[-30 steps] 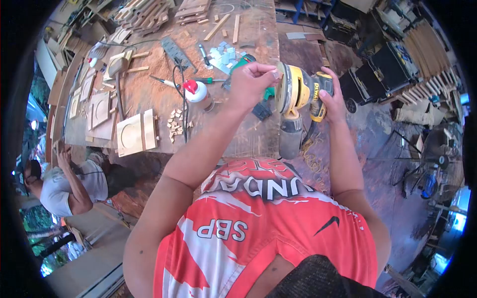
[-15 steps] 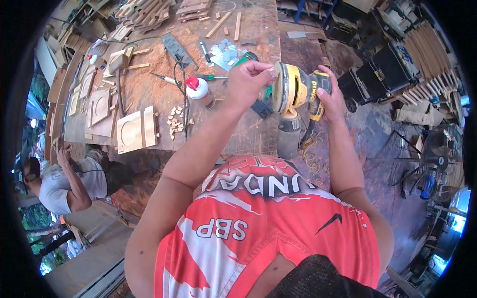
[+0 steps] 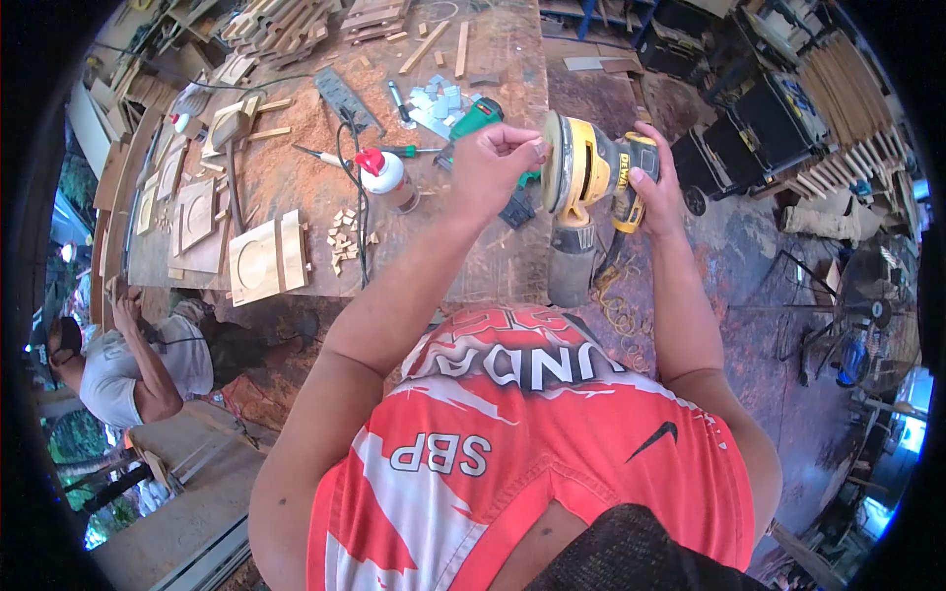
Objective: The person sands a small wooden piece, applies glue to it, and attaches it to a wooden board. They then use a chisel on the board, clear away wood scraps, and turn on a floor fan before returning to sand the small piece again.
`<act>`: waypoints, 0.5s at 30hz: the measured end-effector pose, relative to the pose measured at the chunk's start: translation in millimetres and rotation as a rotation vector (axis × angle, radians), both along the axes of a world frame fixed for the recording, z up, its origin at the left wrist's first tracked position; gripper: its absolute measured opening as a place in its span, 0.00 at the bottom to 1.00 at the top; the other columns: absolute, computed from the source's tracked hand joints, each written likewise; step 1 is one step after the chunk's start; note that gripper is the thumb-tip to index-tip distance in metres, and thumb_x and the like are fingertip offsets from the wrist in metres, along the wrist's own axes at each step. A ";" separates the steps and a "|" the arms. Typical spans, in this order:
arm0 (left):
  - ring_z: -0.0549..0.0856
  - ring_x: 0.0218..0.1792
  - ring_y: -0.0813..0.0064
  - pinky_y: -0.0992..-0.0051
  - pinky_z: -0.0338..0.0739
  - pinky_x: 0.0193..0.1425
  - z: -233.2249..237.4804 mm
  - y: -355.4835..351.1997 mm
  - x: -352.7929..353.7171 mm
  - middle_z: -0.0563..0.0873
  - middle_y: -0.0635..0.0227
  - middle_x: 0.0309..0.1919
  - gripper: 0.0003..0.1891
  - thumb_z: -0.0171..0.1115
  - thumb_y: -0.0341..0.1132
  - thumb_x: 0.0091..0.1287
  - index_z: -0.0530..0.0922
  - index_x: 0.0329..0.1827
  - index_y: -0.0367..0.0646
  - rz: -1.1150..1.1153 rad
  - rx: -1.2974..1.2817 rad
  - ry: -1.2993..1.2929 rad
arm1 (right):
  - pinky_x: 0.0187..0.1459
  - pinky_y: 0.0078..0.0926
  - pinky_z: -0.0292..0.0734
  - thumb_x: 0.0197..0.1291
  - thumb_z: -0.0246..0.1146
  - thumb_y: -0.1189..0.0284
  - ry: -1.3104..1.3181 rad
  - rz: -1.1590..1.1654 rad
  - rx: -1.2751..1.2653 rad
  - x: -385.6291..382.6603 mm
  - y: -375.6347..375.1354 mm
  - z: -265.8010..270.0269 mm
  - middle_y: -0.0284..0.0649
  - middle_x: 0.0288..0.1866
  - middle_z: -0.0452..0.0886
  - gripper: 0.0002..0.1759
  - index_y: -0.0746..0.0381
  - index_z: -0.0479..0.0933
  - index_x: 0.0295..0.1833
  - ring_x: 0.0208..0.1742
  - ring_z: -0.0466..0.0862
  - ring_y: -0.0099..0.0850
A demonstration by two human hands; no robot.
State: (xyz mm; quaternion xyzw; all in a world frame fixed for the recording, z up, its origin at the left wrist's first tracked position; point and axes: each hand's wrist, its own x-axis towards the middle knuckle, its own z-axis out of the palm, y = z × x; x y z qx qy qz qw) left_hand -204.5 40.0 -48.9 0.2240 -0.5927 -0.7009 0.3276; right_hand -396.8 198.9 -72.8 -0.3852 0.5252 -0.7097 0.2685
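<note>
Sander (image 3: 591, 177): DeWalt random-orbit type, tipped on its side between the two hands, its sanding disc (image 3: 551, 163) facing the left
Right hand (image 3: 658, 192): wrapped round the sander's grip
Left hand (image 3: 498, 163): thumb and forefinger pinched together at the disc's face; whether a small piece sits between them, I cannot tell
Step in hand: probably dressing something small on the disc, or tending the disc itself
Next move: calls for a steady right grip and left fingertips kept off the spinning face if the motor runs
Close obstacles: green power tool (image 3: 477, 116) just beyond the left hand; black cord (image 3: 363, 222) left of that forearm
Farther left: red-capped squeeze bottle (image 3: 383, 176), small wood blocks (image 3: 345, 241), grooved panel (image 3: 261, 266), mallet (image 3: 232, 128)
Below the right hand: coiled yellow hose (image 3: 621, 310)
</note>
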 end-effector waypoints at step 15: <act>0.88 0.36 0.77 0.77 0.84 0.44 1.9 9.5 -1.8 0.88 0.62 0.37 0.09 0.67 0.26 0.65 0.82 0.46 0.32 0.022 -0.018 0.003 | 0.60 0.28 0.71 0.51 0.68 0.63 0.067 -0.010 0.020 -8.4 5.7 -0.8 0.40 0.56 0.76 0.40 0.60 0.66 0.71 0.55 0.77 0.28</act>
